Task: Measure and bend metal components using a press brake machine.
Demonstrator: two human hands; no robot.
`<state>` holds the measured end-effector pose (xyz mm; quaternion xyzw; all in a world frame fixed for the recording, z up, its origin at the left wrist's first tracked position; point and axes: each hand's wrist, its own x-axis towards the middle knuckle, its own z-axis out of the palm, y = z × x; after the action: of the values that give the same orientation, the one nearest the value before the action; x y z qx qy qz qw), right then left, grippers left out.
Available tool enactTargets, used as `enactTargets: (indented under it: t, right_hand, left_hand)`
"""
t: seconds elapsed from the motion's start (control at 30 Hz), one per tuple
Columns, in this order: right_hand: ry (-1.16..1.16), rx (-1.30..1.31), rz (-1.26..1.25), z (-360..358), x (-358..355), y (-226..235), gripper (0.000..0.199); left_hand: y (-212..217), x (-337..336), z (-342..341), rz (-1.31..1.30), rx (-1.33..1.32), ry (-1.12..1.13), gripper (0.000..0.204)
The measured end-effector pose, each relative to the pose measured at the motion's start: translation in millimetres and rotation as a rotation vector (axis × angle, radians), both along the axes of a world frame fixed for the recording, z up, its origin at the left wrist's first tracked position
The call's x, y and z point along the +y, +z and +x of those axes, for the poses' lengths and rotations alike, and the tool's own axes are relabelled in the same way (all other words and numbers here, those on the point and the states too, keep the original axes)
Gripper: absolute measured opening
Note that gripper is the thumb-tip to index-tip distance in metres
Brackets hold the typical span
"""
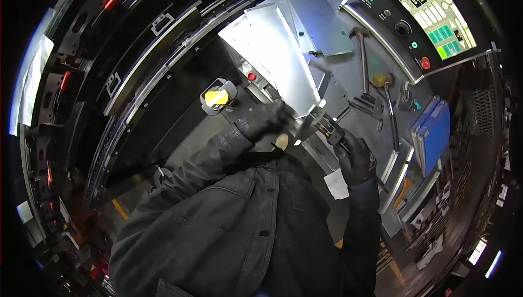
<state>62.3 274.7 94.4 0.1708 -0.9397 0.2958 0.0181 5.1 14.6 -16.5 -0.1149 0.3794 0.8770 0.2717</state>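
Note:
My left hand [265,121], in a dark glove, grips the near edge of a bent sheet-metal part [278,52] that slopes up and away from me. My right hand [355,158], also gloved, holds a caliper [326,127] whose jaws sit against the lower corner of the same part. Both dark sleeves come in from the lower edge.
A grey work surface [348,84] carries a hammer [362,57], a yellow-headed mallet [384,91] and small tools. A control panel [419,8] with a lit screen and a red button stands at the upper right. A blue folder [433,133] lies right; a press machine [147,68] fills the left.

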Motion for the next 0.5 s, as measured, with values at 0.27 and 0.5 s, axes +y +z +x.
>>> enactTargets:
  t: [0.27,0.5]
  right_hand:
    - [-0.124,0.003,0.061,-9,25,-4,0.043]
    - [0.06,0.106,-0.001,-23,33,0,0.045]
  left_hand:
    - [-42,18,-61,-0.756,0.066,0.335,0.029]
    - [-44,-19,-38,-0.837,0.256,0.324,0.029]
